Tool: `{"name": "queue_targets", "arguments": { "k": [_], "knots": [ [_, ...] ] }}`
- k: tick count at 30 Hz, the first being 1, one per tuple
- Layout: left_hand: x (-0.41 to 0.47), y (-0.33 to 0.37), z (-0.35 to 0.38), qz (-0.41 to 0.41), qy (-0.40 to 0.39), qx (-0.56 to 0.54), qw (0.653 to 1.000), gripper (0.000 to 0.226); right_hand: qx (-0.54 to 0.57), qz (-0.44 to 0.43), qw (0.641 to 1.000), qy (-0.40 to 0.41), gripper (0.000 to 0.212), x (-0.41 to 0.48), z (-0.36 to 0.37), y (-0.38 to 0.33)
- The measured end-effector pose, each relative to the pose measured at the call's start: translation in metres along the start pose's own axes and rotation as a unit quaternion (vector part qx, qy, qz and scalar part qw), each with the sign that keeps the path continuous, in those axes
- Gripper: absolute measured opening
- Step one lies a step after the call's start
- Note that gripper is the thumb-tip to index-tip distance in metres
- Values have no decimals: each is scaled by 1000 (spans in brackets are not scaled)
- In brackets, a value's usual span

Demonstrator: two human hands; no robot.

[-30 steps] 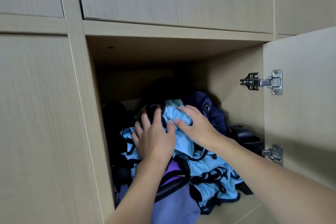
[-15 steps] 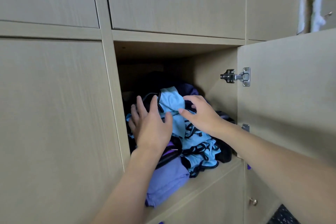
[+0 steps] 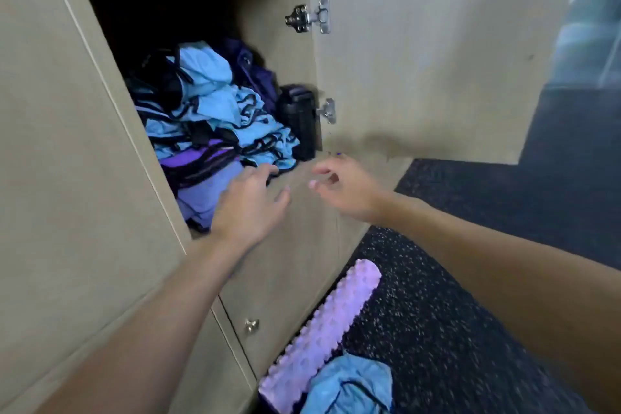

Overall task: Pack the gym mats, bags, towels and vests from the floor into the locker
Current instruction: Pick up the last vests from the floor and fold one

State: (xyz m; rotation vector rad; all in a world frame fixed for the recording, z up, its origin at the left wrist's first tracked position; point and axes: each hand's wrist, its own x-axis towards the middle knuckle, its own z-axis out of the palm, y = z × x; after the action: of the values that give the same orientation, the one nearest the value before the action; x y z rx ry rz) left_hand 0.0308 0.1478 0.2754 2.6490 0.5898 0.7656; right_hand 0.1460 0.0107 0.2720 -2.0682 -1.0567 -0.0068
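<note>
on the floor (image 3: 453,329), a rolled purple mat (image 3: 322,329) and a blue vest (image 3: 349,383) lie unpacked. left hand (image 3: 250,208) and right hand (image 3: 346,191) hover spread and empty at the locker (image 3: 289,54) lip. heaped vests (image 3: 218,104) crowd the shelf edge; judged risk: further stuffing tips them out.

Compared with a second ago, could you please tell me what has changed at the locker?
Both hands have let go of the blue vests they were pressing: the left hand and right hand have drawn back to the front edge of the locker, open and empty. The vests stay piled inside; the door stays open.
</note>
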Motion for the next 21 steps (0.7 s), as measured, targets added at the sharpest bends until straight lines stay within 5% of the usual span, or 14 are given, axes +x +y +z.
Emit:
{"name": "queue_targets", "arguments": {
  "k": [5, 14, 21],
  "knots": [
    [-63, 9, 81, 52, -161, 6, 986, 37, -18, 137, 990, -38, 26, -103, 19, 65],
    [-195, -21, 239, 112, -406, 34, 906, 38, -9, 343, 930, -133, 32, -268, 104, 181],
    [-254, -30, 325, 133, -493, 21, 860, 60, -46, 422, 894, -147, 59, -341, 152, 251]
  ]
}}
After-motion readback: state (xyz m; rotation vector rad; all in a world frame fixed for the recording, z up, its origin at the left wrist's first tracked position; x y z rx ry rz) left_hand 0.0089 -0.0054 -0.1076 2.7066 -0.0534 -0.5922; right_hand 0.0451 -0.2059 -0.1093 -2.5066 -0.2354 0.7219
